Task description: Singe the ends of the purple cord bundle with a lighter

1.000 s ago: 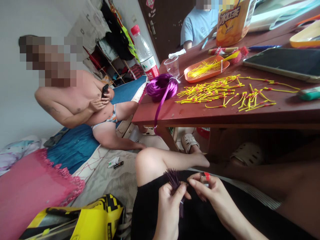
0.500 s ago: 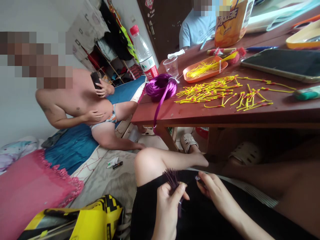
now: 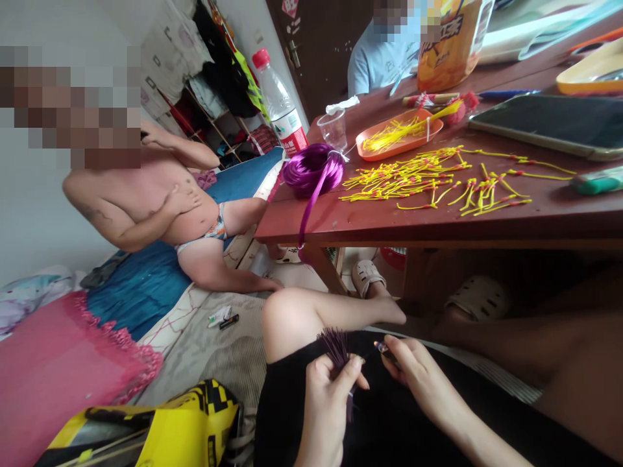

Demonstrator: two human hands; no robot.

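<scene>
My left hand (image 3: 333, 383) is closed around a bundle of dark purple cords (image 3: 335, 342), whose ends fan out above the thumb. A pale tie wraps the bundle's lower part. To the right, my right hand (image 3: 413, 370) grips a lighter (image 3: 382, 348), mostly hidden by the fingers, with a small orange glow at its tip. A short gap separates the lighter from the bundle. Both hands are above the black cloth (image 3: 379, 421) over my lap.
On the red table (image 3: 370, 217) lie a purple cord coil (image 3: 311, 172), yellow knotted cords (image 3: 413, 178), an orange tray (image 3: 374, 152) and a phone (image 3: 549, 123). A person (image 3: 170, 188) sits at left. A yellow bag (image 3: 180, 431) lies at lower left.
My right hand has shifted slightly left, and a glow now shows at the lighter's tip. The seated person's phone hand has risen towards the head.
</scene>
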